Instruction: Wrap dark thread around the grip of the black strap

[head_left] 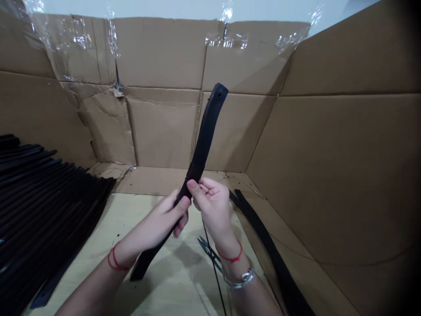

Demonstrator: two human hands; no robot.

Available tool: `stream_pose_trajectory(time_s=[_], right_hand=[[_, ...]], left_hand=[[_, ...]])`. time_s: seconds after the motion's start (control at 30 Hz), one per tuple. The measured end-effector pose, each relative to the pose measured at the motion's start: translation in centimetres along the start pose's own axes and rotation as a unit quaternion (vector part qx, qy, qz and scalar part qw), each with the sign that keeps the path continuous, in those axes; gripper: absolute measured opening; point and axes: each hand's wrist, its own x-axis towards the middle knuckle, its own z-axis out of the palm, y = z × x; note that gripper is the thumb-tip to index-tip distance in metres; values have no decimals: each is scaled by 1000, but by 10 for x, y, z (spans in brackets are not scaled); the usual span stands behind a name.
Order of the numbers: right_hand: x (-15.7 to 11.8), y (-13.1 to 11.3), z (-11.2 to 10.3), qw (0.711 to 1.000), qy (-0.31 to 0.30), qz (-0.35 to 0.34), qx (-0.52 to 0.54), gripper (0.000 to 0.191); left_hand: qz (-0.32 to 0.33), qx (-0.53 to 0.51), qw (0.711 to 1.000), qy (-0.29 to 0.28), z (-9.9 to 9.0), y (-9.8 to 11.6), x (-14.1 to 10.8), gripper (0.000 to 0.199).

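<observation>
A long, slightly curved black strip (208, 123) rises slantwise in front of me, with a small hole near its upper end. A dark brownish band (196, 171) wraps it around the middle. My left hand (167, 215) is closed around the strip below the band, thumb along its front. Just above, my right hand (212, 202) pinches at the strip's edge beside the band, thumb pressed on the black surface. From beneath my right hand a thin black cord (214, 267) runs down toward me. Dark thread snips (208, 251) lie on the table, partly behind my right wrist.
Many similar black strips (42, 202) are piled at the left. Another black strip (263, 232) lies along the right side. Taped cardboard walls (158, 127) enclose the back and right of the pale tabletop (131, 219). Loose thin thread (296, 253) trails at the right.
</observation>
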Motion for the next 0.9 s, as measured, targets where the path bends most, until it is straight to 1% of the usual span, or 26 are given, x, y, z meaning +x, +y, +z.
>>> stream_pose_trajectory(time_s=[0.03, 0.07, 0.1, 0.17, 0.2, 0.23, 0.27, 0.3, 0.33, 0.37, 0.4, 0.43, 0.47, 0.5, 0.53, 0.57, 0.6, 0.63, 0.67, 0.7, 0.73, 0.77, 0.8, 0.83, 0.87, 0.9], right_hand=[[0, 0, -1, 1000, 8, -4, -5, 29], [1, 0, -2, 1000, -11, 10, -2, 29], [1, -1, -3, 998, -53, 37, 7, 30], [1, -4, -6, 984, -150, 94, 30, 30], [0, -4, -6, 979, -172, 106, 36, 31], [0, -4, -6, 981, -164, 100, 38, 30], [0, -3, -5, 988, -128, 80, 37, 30], [0, -2, -4, 995, -79, 57, 35, 30], [1, -1, -3, 998, -37, 40, 33, 31], [1, 1, -2, 999, -19, 37, 34, 32], [2, 2, -2, 997, -30, 50, 42, 32], [3, 3, -2, 994, -60, 72, 54, 33], [4, 3, -2, 989, -93, 94, 63, 32], [4, 4, -2, 986, -108, 104, 66, 31], [4, 4, -2, 988, -100, 99, 63, 30], [3, 5, -1, 993, -70, 79, 56, 29], [3, 5, 0, 997, -28, 50, 45, 28], [2, 5, 0, 999, 10, 25, 35, 27], [2, 5, 0, 999, 28, 10, 31, 26], [2, 5, 0, 999, 19, 11, 33, 27], [1, 5, -1, 999, -13, 26, 38, 31], [2, 4, -2, 996, -57, 48, 46, 34], [2, 3, -4, 991, -98, 69, 54, 35], [2, 3, -5, 987, -122, 82, 59, 35], [3, 3, -5, 988, -121, 80, 58, 33], [4, 4, -5, 992, -94, 63, 49, 32]], left_hand=[[41, 45, 996, 63, -1, -1, 0, 43], [52, 68, 993, 85, -2, -2, 0, 40], [30, 63, 996, 59, -5, -3, 0, 40], [-51, 3, 995, -82, -10, -4, 2, 50], [-70, -15, 989, -133, -12, -4, 3, 54], [-48, 4, 991, -127, -12, -4, 4, 53], [-6, 54, 996, -71, -12, -4, 5, 51], [45, 122, 991, 18, -10, -3, 5, 47], [85, 189, 973, 106, -8, -3, 5, 43], [105, 232, 953, 165, -6, -2, 4, 41], [104, 239, 949, 178, -4, -1, 3, 40], [83, 210, 964, 140, -3, 0, 1, 42], [47, 151, 986, 62, -3, 0, 0, 47], [6, 81, 996, -23, -4, 1, 0, 52], [-22, 28, 996, -79, -4, 0, 0, 54], [-27, 10, 996, -82, -4, 0, 1, 53], [-6, 28, 999, -29, -4, 0, 2, 50], [33, 69, 995, 59, -4, 0, 3, 45], [71, 108, 981, 142, -3, 0, 4, 40], [85, 125, 971, 187, -3, 0, 5, 39], [66, 108, 976, 178, -2, 1, 5, 41], [21, 60, 990, 125, -1, 2, 4, 44], [-36, -4, 998, 43, 1, 2, 3, 47], [-81, -64, 994, -30, 2, 3, 2, 50], [-96, -98, 988, -70, 4, 2, 1, 52], [-80, -93, 990, -67, 7, 1, 1, 52]])
